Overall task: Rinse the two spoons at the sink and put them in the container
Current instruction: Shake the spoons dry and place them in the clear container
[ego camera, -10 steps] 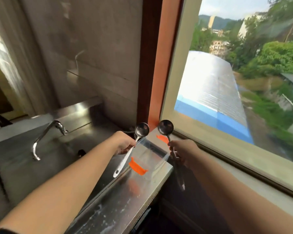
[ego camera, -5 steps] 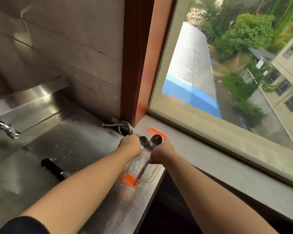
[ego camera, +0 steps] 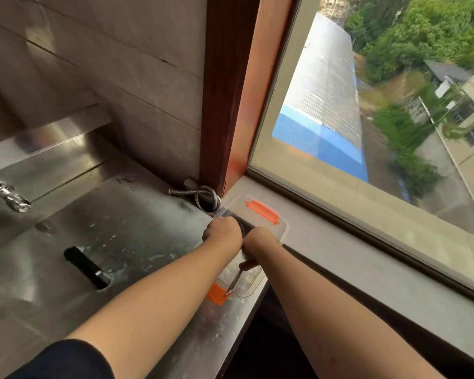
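Observation:
A clear plastic container [ego camera: 281, 225] with orange clips sits on the steel counter's right end, by the window sill. Both my hands are down inside it, side by side. My left hand [ego camera: 222, 233] is closed; its spoon is hidden under the hand. My right hand [ego camera: 261, 238] grips a metal spoon whose handle [ego camera: 234, 283] sticks out toward me, its tip near the front orange clip [ego camera: 216, 292]. The spoon bowls are hidden by my hands.
The steel sink basin [ego camera: 66, 242] lies to the left, with a tap [ego camera: 10, 196] at the far left and a dark overflow slot [ego camera: 86, 268]. A coiled metal hose [ego camera: 205, 196] rests behind the container. A large window and sill [ego camera: 367, 258] run along the right.
Both hands dropped from holding the spoons up above the container to being pressed down inside it. The view has tilted downward and right.

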Action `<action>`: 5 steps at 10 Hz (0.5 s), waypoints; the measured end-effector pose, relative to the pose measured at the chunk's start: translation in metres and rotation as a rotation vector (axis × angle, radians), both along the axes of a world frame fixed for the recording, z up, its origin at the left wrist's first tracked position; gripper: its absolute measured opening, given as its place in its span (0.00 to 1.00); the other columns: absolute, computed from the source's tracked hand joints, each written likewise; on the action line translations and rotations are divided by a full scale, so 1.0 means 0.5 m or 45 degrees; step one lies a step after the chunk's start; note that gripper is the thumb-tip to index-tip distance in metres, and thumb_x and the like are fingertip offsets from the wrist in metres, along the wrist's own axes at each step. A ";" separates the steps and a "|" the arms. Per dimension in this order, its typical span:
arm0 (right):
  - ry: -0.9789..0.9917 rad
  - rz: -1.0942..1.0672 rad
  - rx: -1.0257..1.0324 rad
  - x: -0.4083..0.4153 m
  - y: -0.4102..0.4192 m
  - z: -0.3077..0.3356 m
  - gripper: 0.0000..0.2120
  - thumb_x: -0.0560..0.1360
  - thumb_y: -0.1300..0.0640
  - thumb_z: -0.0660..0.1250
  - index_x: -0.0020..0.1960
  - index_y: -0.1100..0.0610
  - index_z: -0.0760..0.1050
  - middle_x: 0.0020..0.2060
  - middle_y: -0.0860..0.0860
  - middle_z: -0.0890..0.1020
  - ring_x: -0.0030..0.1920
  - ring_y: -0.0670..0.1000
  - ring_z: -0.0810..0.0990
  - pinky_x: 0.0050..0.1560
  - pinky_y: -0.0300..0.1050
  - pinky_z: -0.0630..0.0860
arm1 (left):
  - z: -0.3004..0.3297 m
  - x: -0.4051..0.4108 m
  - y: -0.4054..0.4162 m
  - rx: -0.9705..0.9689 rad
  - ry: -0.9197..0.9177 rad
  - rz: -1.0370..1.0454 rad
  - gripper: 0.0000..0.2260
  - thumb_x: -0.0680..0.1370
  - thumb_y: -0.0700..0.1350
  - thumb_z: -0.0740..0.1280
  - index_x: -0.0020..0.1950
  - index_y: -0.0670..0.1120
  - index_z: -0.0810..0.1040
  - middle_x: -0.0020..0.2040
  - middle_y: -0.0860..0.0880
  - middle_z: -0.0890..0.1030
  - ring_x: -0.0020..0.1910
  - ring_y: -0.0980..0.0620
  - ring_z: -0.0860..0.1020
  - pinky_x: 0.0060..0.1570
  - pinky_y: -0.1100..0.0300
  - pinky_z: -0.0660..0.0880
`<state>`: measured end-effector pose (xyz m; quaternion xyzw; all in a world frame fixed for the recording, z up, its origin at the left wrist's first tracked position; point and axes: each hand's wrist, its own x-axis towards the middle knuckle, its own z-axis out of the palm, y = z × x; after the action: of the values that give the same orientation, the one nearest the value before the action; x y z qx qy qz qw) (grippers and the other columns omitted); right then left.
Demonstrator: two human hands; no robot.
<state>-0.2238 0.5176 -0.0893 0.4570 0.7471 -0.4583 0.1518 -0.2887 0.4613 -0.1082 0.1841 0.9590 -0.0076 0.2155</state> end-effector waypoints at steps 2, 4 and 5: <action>-0.570 0.127 -0.165 -0.018 0.016 -0.023 0.14 0.83 0.58 0.57 0.56 0.65 0.78 0.62 0.47 0.82 0.56 0.43 0.82 0.53 0.41 0.74 | -0.004 0.016 -0.026 0.045 -0.016 -0.098 0.17 0.77 0.35 0.65 0.65 0.40 0.76 0.64 0.40 0.78 0.63 0.40 0.77 0.55 0.49 0.77; -0.394 0.511 -0.019 -0.019 0.012 0.023 0.19 0.74 0.71 0.66 0.65 0.67 0.74 0.43 0.57 0.78 0.37 0.54 0.80 0.24 0.39 0.77 | 0.034 0.043 -0.125 0.279 0.020 -0.191 0.12 0.74 0.38 0.70 0.57 0.44 0.81 0.56 0.43 0.82 0.56 0.41 0.80 0.54 0.50 0.79; -0.347 0.800 0.497 -0.018 0.036 0.044 0.14 0.73 0.60 0.72 0.58 0.62 0.80 0.37 0.55 0.77 0.41 0.56 0.80 0.40 0.42 0.76 | 0.065 0.082 -0.183 0.525 0.186 -0.261 0.09 0.77 0.48 0.68 0.54 0.47 0.83 0.52 0.46 0.83 0.53 0.44 0.79 0.53 0.50 0.77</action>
<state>-0.2326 0.5356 -0.0676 0.2829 0.8966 -0.1740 0.2929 -0.2475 0.3697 -0.0755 0.3196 0.9296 0.1532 0.1015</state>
